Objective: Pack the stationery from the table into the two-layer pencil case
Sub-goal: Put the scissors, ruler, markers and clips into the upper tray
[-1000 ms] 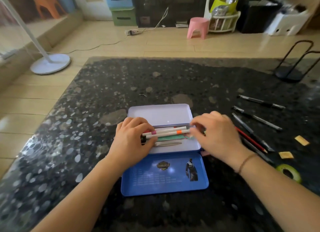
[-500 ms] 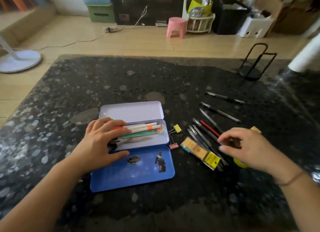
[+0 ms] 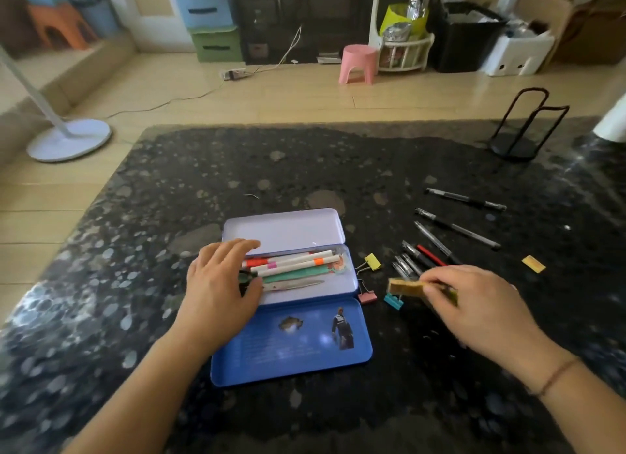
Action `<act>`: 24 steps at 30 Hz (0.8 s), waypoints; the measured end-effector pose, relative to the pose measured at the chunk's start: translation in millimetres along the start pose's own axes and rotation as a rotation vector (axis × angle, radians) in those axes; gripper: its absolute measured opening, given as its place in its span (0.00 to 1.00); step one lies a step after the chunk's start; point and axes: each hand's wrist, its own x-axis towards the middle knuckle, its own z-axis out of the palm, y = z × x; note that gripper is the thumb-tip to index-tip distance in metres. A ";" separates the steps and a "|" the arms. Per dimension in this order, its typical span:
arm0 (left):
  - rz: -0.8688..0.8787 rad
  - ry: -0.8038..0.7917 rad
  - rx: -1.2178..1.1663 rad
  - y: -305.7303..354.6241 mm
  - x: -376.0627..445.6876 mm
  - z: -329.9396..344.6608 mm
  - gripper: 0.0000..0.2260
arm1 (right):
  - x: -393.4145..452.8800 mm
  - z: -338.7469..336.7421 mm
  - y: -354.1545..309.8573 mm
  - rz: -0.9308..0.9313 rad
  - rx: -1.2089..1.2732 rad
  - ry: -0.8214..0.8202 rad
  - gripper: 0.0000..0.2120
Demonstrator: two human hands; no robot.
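Note:
The blue two-layer pencil case [image 3: 291,348] lies open on the dark stone table [image 3: 203,169], its pale lid [image 3: 284,228] folded back. White markers [image 3: 298,262], a green ruler and scissors [image 3: 291,286] fill its tray. My left hand [image 3: 220,291] rests flat on the tray's left end, over the scissor handles. To the right of the case, my right hand [image 3: 474,304] pinches a long yellow-brown box [image 3: 406,288] and holds it just above the table. Several pens [image 3: 454,230] lie beyond it.
Yellow [image 3: 372,261], pink [image 3: 367,297] and teal [image 3: 393,300] binder clips lie beside the case. A yellow note [image 3: 533,263] sits far right, a black wire stand [image 3: 521,128] at the back right. The table's far edge drops to the floor.
My right hand left the case, moved right to the pens and picked up the yellow-brown box. My left hand stayed on the tray's left end.

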 end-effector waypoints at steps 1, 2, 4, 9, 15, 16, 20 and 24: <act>-0.048 -0.004 -0.047 -5.4 1.4 0.1 0.19 | 2.9 1.1 -4.4 -0.031 0.030 0.065 0.08; -0.070 -0.009 -0.078 -10.7 2.4 0.2 0.19 | 8.2 3.3 -12.2 -0.084 0.059 0.115 0.09; -0.096 -0.029 -0.120 -18.5 5.0 0.2 0.18 | 23.0 12.4 -36.2 -0.212 0.143 0.139 0.08; -0.096 -0.119 -0.164 -30.6 11.7 0.5 0.18 | 58.7 53.6 -99.5 -0.248 0.330 -0.013 0.09; -0.127 -0.122 -0.150 -26.7 13.4 -2.6 0.13 | 65.0 78.5 -123.5 -0.231 0.231 -0.158 0.05; -0.129 -0.131 -0.140 -25.9 13.1 -4.0 0.12 | 64.8 79.7 -124.0 -0.229 0.208 -0.153 0.05; -0.115 -0.170 -0.100 -24.4 12.5 -7.3 0.10 | 61.9 81.4 -123.5 -0.284 0.042 -0.053 0.09; -0.060 -0.164 -0.075 -22.1 11.3 -5.2 0.09 | 56.1 85.8 -126.5 -0.377 -0.008 -0.056 0.15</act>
